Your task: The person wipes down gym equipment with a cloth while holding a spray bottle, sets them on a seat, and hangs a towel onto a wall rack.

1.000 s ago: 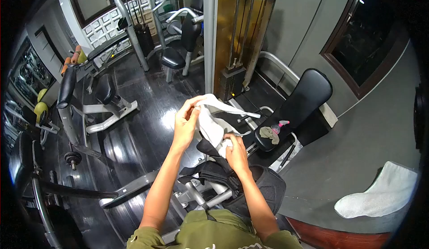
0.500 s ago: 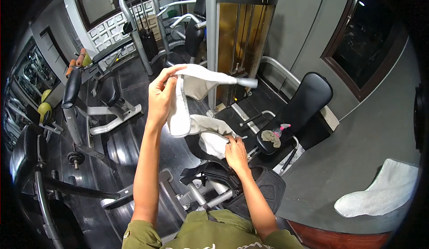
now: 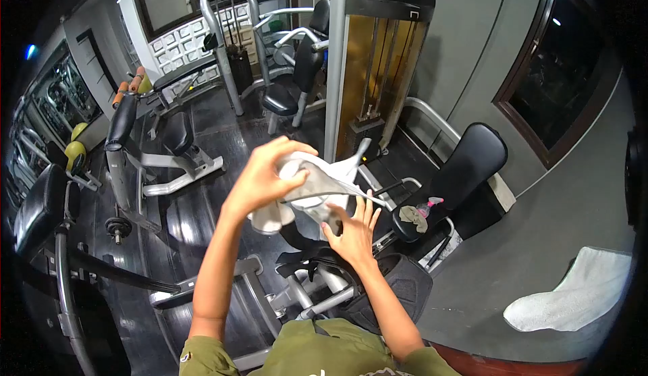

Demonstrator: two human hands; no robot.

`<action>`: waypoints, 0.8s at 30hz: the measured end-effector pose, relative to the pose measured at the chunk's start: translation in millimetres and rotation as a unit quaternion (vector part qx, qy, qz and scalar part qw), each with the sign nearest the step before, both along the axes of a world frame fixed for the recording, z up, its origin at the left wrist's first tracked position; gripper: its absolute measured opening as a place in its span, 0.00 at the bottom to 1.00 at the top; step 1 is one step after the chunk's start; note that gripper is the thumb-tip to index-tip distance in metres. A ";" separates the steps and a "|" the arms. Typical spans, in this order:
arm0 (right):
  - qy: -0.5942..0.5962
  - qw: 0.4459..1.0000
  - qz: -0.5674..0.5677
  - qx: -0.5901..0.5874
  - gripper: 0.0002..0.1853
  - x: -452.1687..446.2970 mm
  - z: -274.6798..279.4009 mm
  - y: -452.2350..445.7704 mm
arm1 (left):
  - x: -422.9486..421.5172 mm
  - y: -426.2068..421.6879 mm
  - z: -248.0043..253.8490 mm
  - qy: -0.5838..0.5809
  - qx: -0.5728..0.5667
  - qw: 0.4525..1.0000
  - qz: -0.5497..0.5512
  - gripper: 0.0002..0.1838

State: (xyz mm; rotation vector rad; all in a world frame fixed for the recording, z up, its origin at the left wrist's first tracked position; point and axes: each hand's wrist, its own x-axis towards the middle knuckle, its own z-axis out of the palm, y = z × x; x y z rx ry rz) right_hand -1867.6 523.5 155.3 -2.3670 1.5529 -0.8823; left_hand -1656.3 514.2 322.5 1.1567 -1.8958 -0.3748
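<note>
A white cloth [image 3: 317, 183] with stitched edges hangs bunched and partly folded in front of me, above the seat of a gym machine. My left hand [image 3: 266, 177] grips its upper left part between thumb and fingers. Against the right side of the cloth is my right hand [image 3: 354, 231], its fingers stretched and spread, the thumb apart from them. A narrow tail of the cloth sticks up beyond my right fingers. Beneath the hands lie black straps [image 3: 300, 261] and a black padded item [image 3: 398, 288].
A weight-stack machine [image 3: 337, 72] stands ahead, with a black seat [image 3: 408, 224] bearing a beige cloth [image 3: 413, 218] and a pink-topped bottle [image 3: 430, 205]. A white towel [image 3: 574, 295] lies on the grey surface at right. Benches [image 3: 179, 133] and a dumbbell [image 3: 118, 229] are at left.
The left hand has come down and right with the cloth, which is now more bunched. My right hand has risen slightly and its fingers have spread. The view has shifted a little.
</note>
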 end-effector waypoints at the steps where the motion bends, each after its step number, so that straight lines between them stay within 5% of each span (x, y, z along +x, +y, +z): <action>1: 0.021 1.000 -0.009 0.012 0.24 1.0 0.3 2.4 | -2.9 -3.0 -13.7 0.016 0.009 1.000 -0.004 0.18; 7: 0.021 0.996 -0.076 0.029 0.20 -1.2 -27.9 -10.6 | -2.3 -16.7 -85.3 0.114 0.101 0.988 0.030 0.14; 11: -0.030 0.998 -0.004 0.048 0.22 -4.9 -36.8 -27.0 | 6.8 -20.1 -151.8 0.247 0.184 0.941 0.141 0.12; 15: -0.161 0.979 0.013 0.126 0.32 -5.2 -9.3 -19.2 | -10.3 7.6 -143.0 0.287 0.293 0.907 0.096 0.19; 17: -0.263 0.943 0.048 0.200 0.37 -5.3 -3.6 -19.4 | -13.6 12.1 -136.4 0.268 0.310 0.912 -0.021 0.18; 18: -0.313 0.935 0.116 0.120 0.36 -5.3 -26.0 -28.4 | -13.2 14.1 -123.4 0.260 0.321 0.908 -0.069 0.17; 19: -0.321 0.930 0.161 0.079 0.27 -7.2 -21.2 -28.6 | -12.3 14.1 -115.7 0.261 0.320 0.908 -0.069 0.17; 21: -0.427 0.866 0.153 0.210 0.19 -12.2 -15.4 -23.3 | -9.9 14.7 -103.4 0.253 0.282 0.921 -0.087 0.17; 24: -0.470 0.841 0.115 0.241 0.18 -18.2 18.6 -11.2 | -4.6 22.0 -63.0 0.256 0.267 0.928 -0.030 0.17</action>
